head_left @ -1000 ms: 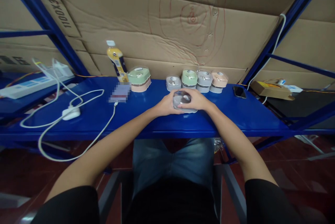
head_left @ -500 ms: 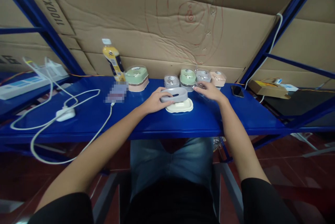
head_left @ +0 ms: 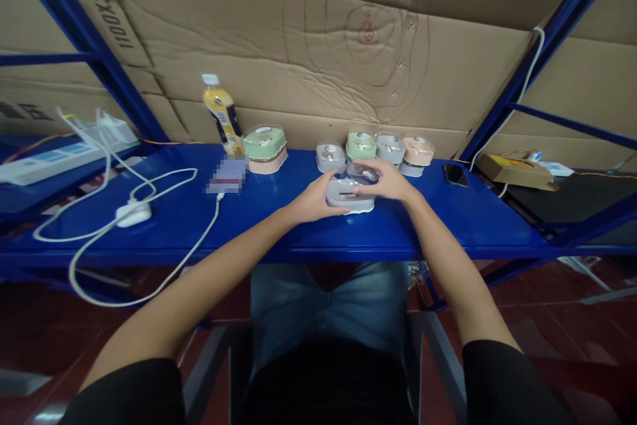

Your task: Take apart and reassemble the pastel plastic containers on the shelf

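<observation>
Filling the background, a sheet of cardboard (head_left: 239, 34) is set behind the blue worktop (head_left: 279, 233), along whose rear a row of small boxes (head_left: 361, 145) is lined up. Around one grey box (head_left: 341, 199), near the middle of the worktop and in front of that row, two hands are placed: its left end is cupped by the left hand (head_left: 313, 202), whose grip is curved against it, while the clear cover (head_left: 369, 174) is pinched in the grip of the right hand (head_left: 393, 180). Whether cover and box are touching cannot be told. The box is judged light and fairly stiff, best grasped by opposite side walls. The thinner cover is judged slippery and easily dented, and is best taken lightly by its rim. Beneath the box, a pale edge (head_left: 362, 210) is shown.
</observation>
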{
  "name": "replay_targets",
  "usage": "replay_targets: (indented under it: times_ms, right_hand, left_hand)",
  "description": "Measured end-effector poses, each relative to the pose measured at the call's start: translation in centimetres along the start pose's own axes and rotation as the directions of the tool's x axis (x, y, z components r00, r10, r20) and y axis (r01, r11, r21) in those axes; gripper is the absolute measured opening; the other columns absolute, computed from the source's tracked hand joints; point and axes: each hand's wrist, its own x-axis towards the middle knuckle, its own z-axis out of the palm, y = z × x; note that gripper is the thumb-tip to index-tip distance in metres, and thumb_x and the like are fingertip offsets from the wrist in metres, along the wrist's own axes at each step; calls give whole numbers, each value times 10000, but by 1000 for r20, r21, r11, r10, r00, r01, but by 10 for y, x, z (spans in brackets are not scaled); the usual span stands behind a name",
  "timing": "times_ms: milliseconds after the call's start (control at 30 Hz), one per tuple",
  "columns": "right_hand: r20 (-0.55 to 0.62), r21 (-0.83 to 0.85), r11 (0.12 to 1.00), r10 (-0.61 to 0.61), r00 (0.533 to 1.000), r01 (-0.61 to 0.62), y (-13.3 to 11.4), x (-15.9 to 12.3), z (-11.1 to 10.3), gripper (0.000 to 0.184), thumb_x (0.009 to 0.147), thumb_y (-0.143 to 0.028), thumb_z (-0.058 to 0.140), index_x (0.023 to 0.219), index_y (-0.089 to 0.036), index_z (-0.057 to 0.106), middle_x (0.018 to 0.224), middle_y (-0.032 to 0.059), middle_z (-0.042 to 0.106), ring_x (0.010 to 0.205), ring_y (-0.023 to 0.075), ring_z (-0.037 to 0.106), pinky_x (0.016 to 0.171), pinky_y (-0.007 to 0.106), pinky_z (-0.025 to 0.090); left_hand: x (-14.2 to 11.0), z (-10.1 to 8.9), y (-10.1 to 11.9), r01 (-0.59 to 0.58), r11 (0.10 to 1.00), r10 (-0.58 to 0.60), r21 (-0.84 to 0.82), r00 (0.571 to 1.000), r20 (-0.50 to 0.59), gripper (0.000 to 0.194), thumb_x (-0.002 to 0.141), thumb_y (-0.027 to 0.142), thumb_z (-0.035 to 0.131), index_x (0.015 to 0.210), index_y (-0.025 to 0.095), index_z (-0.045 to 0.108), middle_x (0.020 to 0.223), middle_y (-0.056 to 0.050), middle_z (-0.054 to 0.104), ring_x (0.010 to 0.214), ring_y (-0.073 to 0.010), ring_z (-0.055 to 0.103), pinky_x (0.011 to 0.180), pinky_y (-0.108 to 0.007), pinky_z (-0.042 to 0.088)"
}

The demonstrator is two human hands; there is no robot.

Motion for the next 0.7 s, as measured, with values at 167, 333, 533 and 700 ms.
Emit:
replay_targets:
  times_ms: [167, 333, 533, 700]
  right_hand:
    - [122, -37, 996, -81, 989, 86, -22, 7, 24, 791, 752, -611, 944, 1432, -247, 771, 1345, 124, 805, 1216, 361, 763, 1106, 555, 587]
    - [157, -123, 989, -67, 985, 87, -21, 7, 33, 826, 756, -631, 937, 1458, -234, 754, 1366, 142, 781, 1242, 382, 746, 1111, 580, 581]
    - [185, -140, 982, -100, 978, 127, -18, 5, 35, 836, 786, -708, 907, 1462, -244, 743, 1352, 138, 773, 1250, 387, 740, 1111, 572, 589]
    - [119, -166, 980, -88, 989, 107, -20, 3, 45, 877, 842, -826, 802, 1510, -269, 687, 1454, 160, 698, 1368, 434, 665, 1200, 653, 528]
  left_hand:
    - [1, 10, -3, 29, 997, -29, -71, 1000, -2, 1294, 659, 615, 997, 1689, 182, 344, 1690, -252, 527, 1540, -481, 551, 1255, -620, 473]
    - [1, 11, -9, 31, 998, -31, -53, 1000, 2, 1304, 635, 633, 997, 1666, 156, 358, 1672, -277, 536, 1534, -493, 556, 1246, -642, 472]
    - [3, 9, -6, -10, 1000, 11, -11, 1000, 16, 1245, 655, 623, 996, 1649, 169, 397, 1664, -255, 541, 1536, -466, 548, 1276, -626, 440]
    - [-30, -3, 16, 64, 983, -66, 173, 998, 3, 1021, 880, 644, 835, 1712, 258, 385, 1504, -189, 619, 1390, -422, 649, 1162, -592, 536]
